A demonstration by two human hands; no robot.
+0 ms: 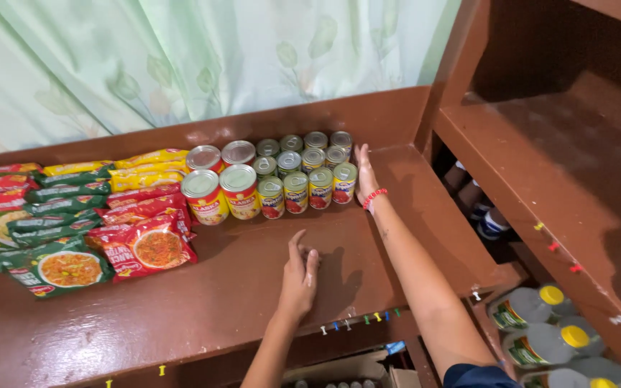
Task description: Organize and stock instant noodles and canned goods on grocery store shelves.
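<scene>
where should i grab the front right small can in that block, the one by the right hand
Probably by its round side wall, from the front and the right. The small can stands upright at the row's end; cans crowd its left and back, and the right hand lies flat against its right side. The left hand rests on the shelf.

Person, two bare arms seen from above.
Left hand [300,276]: bare, no ring, watch or band visible; forearm uncovered as far as the near edge of view.
Right hand [365,176]: bare; red beaded bracelet [374,195] at the wrist.
Right arm: uncovered to above the elbow; dark blue sleeve [477,376] at the near edge.
</scene>
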